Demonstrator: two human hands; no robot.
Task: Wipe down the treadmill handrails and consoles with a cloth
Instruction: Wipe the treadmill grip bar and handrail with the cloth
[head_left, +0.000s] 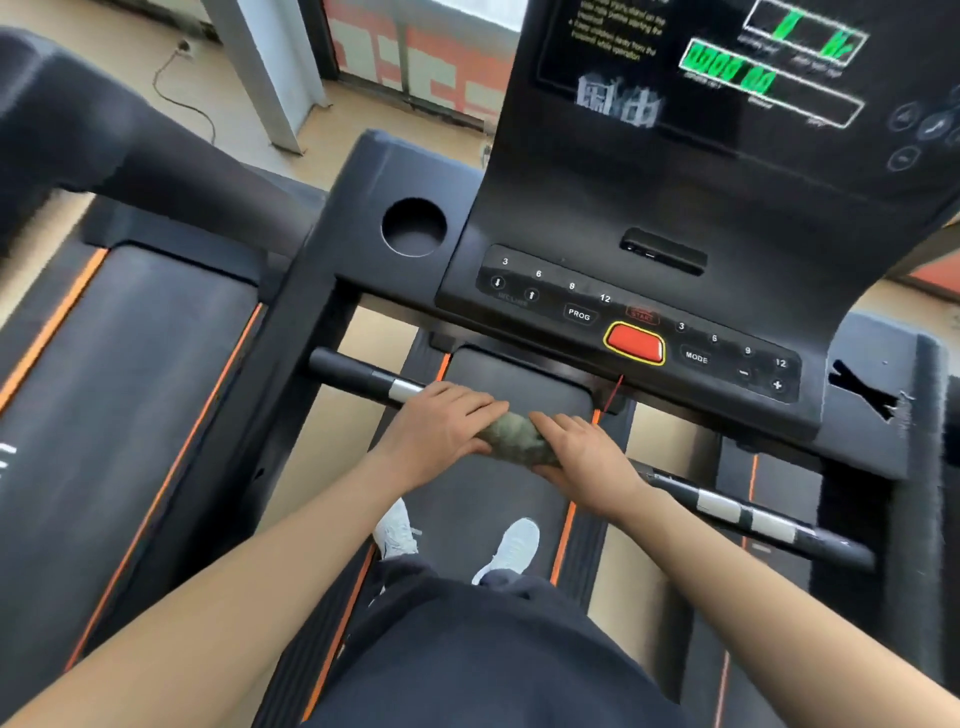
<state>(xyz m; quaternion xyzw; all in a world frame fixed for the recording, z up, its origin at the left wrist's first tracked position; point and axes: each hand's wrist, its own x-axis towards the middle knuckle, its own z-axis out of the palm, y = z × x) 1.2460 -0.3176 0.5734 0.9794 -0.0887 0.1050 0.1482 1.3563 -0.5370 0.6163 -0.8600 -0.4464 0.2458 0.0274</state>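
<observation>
A greenish-grey cloth (516, 435) is wrapped around the middle of the black front handrail (358, 375), which runs from left to lower right with silver sensor plates (748, 517). My left hand (441, 428) grips the cloth's left end on the bar. My right hand (584, 457) grips its right end. Beyond the bar lies the black console (639, 322) with number keys, PROG and MODE buttons and a red stop button (635, 343). Above it the display screen (727, 67) shows green figures.
A round cup holder (414, 227) sits at the console's left. A second treadmill's belt (119, 395) and thick black handrail (130, 150) lie to the left. A torn pocket (867, 395) is at the console's right. My white shoes (511, 548) stand on the belt.
</observation>
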